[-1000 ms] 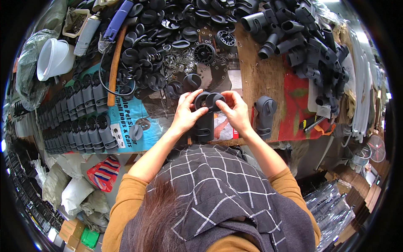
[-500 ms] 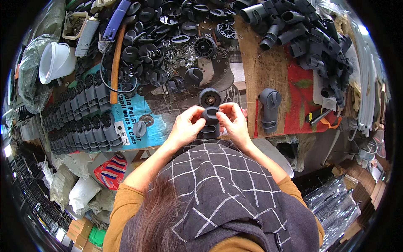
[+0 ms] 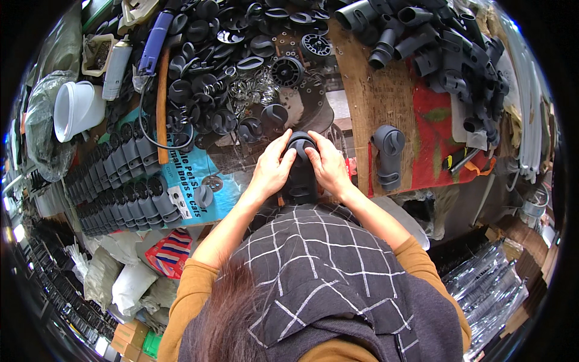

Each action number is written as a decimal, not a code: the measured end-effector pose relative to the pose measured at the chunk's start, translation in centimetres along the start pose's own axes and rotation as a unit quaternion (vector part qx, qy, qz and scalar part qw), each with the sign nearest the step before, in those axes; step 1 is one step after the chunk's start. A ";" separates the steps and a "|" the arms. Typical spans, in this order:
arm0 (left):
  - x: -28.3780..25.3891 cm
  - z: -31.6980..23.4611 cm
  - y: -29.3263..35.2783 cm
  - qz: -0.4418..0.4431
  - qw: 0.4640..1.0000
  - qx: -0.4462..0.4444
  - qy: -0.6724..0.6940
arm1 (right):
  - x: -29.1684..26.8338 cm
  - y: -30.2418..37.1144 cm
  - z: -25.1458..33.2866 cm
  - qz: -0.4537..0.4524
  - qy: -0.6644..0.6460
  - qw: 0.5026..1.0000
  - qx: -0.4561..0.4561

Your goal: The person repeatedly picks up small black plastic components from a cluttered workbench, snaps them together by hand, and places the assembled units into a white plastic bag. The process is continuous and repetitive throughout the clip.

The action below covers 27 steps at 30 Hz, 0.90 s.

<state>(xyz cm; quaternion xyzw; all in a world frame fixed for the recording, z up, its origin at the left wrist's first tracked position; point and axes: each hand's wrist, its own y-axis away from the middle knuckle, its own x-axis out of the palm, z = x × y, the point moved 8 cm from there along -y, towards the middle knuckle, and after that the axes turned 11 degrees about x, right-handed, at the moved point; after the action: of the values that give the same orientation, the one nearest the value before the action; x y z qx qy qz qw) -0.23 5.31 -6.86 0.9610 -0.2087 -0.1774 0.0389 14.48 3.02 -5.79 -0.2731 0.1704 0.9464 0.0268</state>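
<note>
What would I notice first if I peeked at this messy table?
Two hands, the left hand and right hand, press a dark grey plastic part in the middle. Behind them lies a heap of black discs, and a white cup sits far left.

**Mustard sleeves under a grid-checked wrap**

The person wears a mustard-orange long-sleeved top; both sleeves are pushed up, bunching near the elbows at about 8 and 4 o'clock. Over the shoulders lies a dark charcoal scarf or shawl crossed by thin white lines in a wide grid. Reddish-brown hair falls at 7 o'clock. The left hand (image 3: pixel 271 172) and right hand (image 3: pixel 329 169) are bare, without gloves.
</note>
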 end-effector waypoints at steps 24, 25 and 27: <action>1.5 2.1 -2.8 0.165 0.985 -0.025 -0.052 | 1.9 -2.6 -3.8 0.123 -0.056 0.975 0.174; 1.3 2.2 -2.8 0.138 0.988 -0.045 -0.048 | 1.9 -2.6 -3.7 0.118 -0.052 0.976 0.177; 1.2 1.5 -2.6 0.123 0.989 -0.048 -0.062 | 1.6 -2.2 -3.1 0.108 -0.040 0.978 0.172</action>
<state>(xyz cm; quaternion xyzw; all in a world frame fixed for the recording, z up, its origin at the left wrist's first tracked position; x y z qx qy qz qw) 1.27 7.23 -9.03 0.9124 -0.3181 -0.2400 0.0933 15.02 3.98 -9.72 -0.2066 0.3581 0.9103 -0.0224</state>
